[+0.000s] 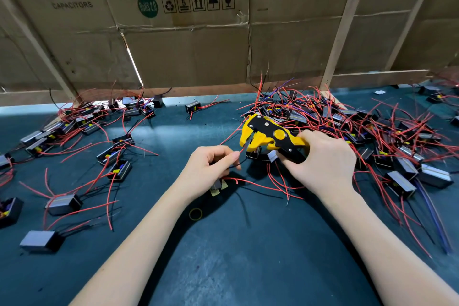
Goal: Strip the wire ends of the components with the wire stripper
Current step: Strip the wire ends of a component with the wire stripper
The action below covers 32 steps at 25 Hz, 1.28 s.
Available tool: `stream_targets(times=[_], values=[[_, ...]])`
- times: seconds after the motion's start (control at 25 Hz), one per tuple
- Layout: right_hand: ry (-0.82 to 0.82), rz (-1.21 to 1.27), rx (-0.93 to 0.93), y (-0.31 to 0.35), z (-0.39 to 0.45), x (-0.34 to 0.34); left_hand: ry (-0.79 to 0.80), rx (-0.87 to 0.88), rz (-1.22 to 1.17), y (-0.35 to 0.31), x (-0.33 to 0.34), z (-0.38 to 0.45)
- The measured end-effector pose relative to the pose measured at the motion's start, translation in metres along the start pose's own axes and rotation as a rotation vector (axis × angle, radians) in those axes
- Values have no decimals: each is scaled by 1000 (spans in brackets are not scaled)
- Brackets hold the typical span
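Above a green desk (223, 268), the left hand (211, 169) pinches a thin, floppy red wire (242, 150), best held near its tip, feeding it into the rigid yellow wire stripper (265, 135), whose handles the right hand (320, 164) grips.

Yellow-and-black stripper (269, 138) sits tilted at frame centre, jaws toward the left, a thin wire (242, 151) at their tip. Black boxy components (63, 204) with red leads lie scattered left and heaped at right.

The left hand (211, 165) hides most of the component (218, 187) beneath it.
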State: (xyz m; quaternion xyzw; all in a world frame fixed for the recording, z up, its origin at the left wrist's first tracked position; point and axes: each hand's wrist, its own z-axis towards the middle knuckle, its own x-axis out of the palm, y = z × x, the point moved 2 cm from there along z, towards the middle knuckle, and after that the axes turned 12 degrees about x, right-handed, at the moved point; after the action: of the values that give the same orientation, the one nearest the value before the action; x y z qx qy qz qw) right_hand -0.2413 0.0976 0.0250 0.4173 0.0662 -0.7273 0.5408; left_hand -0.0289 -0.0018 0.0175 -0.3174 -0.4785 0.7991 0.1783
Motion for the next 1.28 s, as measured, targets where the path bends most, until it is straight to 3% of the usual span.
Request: stream_targets(times=[0.24, 0.52, 1.28], values=[[74, -108, 39, -13, 4, 10, -17, 20, -85, -2, 3, 3], [-29, 66, 48, -7, 3, 3, 54, 28, 28, 0, 3, 0], [-33, 38, -9, -4, 1, 2, 0, 40, 8, -6, 5, -1]])
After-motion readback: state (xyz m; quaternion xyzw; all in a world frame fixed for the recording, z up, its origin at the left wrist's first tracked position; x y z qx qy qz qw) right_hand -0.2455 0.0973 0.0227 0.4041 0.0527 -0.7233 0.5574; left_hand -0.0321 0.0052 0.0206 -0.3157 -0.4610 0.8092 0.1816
